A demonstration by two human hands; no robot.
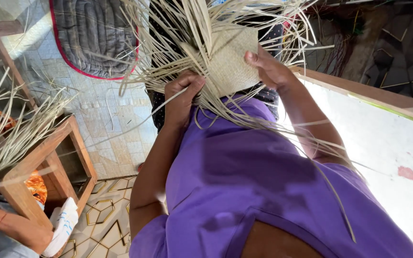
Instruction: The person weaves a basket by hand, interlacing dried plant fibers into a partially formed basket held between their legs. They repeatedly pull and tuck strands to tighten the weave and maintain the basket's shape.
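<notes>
The left hand [182,98] was curled shut around a bunch of loose straw strips [168,52] at the lower left edge of a woven straw mat [230,62], in the upper middle of the frame. The right hand [268,69] gripped the mat's right edge, thumb pressed on its face. The two hands stood apart with the woven patch between them, long strips fanning out above and trailing down over the purple shirt [244,181]. At the left sat a wooden stool [48,157] with more straw [5,138] across it; a grey quilted cushion [94,36] lay on the tiled floor [111,143] in the upper left
</notes>
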